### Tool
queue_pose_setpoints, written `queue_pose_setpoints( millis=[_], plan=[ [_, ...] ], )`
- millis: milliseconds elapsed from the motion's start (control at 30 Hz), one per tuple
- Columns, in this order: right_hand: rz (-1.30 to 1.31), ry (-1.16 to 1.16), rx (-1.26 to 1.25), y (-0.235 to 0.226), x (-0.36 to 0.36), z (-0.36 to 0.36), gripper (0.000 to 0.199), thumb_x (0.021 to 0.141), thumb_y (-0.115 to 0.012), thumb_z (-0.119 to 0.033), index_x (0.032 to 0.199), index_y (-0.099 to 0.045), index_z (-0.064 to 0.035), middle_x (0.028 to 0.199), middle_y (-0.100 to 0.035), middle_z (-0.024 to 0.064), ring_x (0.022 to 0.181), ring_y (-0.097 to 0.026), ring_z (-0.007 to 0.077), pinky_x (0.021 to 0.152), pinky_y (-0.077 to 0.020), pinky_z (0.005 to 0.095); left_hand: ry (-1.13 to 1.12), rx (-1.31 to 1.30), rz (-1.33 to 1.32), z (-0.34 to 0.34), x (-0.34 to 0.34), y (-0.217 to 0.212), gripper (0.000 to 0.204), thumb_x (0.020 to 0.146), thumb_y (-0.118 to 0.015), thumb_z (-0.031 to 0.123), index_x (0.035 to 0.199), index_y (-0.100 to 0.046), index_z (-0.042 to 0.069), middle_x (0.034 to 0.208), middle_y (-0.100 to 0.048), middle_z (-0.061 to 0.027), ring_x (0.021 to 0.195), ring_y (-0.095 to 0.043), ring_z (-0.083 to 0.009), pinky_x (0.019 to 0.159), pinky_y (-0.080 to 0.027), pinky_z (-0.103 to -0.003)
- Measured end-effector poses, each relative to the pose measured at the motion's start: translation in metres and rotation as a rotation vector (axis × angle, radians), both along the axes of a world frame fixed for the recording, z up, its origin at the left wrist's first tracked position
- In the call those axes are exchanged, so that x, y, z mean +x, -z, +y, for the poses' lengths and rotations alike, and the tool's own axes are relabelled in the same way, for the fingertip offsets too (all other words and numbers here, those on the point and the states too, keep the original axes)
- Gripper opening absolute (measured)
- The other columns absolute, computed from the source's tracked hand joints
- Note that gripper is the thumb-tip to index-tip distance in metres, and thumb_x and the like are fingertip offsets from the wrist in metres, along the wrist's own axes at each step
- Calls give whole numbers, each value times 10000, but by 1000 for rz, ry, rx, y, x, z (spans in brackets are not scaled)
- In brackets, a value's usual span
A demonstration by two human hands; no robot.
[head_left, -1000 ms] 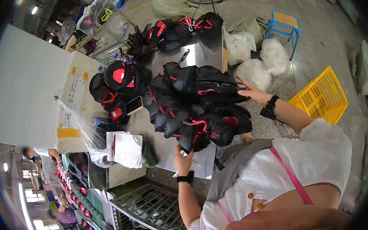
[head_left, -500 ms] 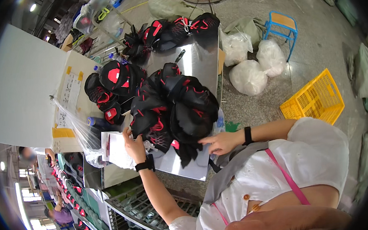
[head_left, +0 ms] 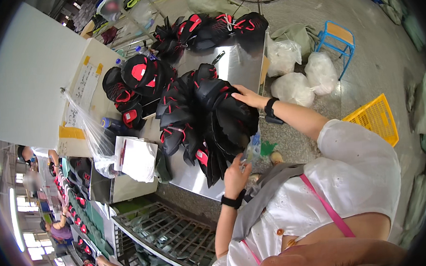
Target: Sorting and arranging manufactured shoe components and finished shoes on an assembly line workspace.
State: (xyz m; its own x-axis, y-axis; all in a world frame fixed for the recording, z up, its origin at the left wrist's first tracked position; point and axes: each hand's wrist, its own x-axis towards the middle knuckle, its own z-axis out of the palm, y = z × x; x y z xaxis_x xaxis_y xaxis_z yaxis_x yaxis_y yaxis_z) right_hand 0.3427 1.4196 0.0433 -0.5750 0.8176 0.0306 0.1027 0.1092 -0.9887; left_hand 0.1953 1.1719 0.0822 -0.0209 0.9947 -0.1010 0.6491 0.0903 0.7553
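Observation:
A large bundle of black shoe uppers (head_left: 232, 124) with red trim lies fanned out on the metal table (head_left: 191, 176). My right hand (head_left: 250, 97) rests on the right side of this bundle, its fingers laid over the uppers. At the bundle's near edge, my left hand (head_left: 237, 178) has its finger and thumb apart, close to a clear plastic item (head_left: 251, 149) with blue on it. Whether the left fingertips touch the plastic or the uppers is hard to make out. More black and red uppers (head_left: 141, 81) are stacked to the left, and another row (head_left: 216, 30) lies along the table's far end.
Left of the bundle are white paper (head_left: 144, 161) with a pen and a dark blue bottle (head_left: 112, 123). A slatted metal rack (head_left: 165, 233) stands below. Rightward on the floor are stuffed white bags (head_left: 293, 89), a blue stool (head_left: 336, 40) and a yellow crate (head_left: 375, 118).
My left hand has gone from the bundle's left side by the paper to its near edge. My right hand has moved up from the near edge onto the right side. The uppers have shifted.

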Motion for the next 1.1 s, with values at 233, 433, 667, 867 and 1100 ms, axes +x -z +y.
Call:
queue_pose_setpoints(
  millis=[233, 433, 667, 867, 1100],
  plan=[
    [-157, 31, -125, 58, 16, -36, 514, 818, -466, -110, 1287, -288, 4, 1277, -411, 216, 1215, -386, 283, 992, -309, 333, -535, 32, -624, -59, -27, 138, 447, 815, -592, 161, 1177, -432, -48, 1020, -578, -136, 925, -551, -209, 779, -435, -283],
    [-122, 24, -272, 29, -7, -138, 645, 721, -442, -37, 1316, -194, -61, 1112, -504, 224, 779, -600, 307, 658, -510, 362, -649, 295, -615, -38, -112, 100, 420, 798, -404, -37, 1218, -418, -22, 1143, -527, -103, 1024, -497, -189, 879, -390, -292],
    [-237, -556, -294, 38, 25, -109, 450, 890, -476, -383, 1182, -447, -41, 1004, -546, 98, 794, -563, 157, 671, -472, 317, -870, 426, -229, -42, -185, 53, 216, 866, -471, 82, 994, -570, -62, 875, -624, -106, 798, -560, -146, 744, -435, -262],
    [-28, -217, -643, 7, -5, -70, 600, 856, -449, -531, 1226, -465, -59, 1134, -527, 54, 1030, -463, 141, 873, -379, 305, -901, 380, -134, -87, -124, 32, 153, 858, -494, 87, 924, -576, -23, 742, -587, -48, 631, -502, -99, 585, -416, -242],
    [50, 133, -536, 39, -41, -48, 524, 838, -501, -432, 1207, -472, -61, 1059, -564, 34, 901, -512, 124, 674, -420, 267, -741, 146, -300, -83, -17, 26, 227, 779, -604, 54, 993, -563, -9, 804, -623, -98, 583, -500, -74, 515, -402, -216]
  ],
)
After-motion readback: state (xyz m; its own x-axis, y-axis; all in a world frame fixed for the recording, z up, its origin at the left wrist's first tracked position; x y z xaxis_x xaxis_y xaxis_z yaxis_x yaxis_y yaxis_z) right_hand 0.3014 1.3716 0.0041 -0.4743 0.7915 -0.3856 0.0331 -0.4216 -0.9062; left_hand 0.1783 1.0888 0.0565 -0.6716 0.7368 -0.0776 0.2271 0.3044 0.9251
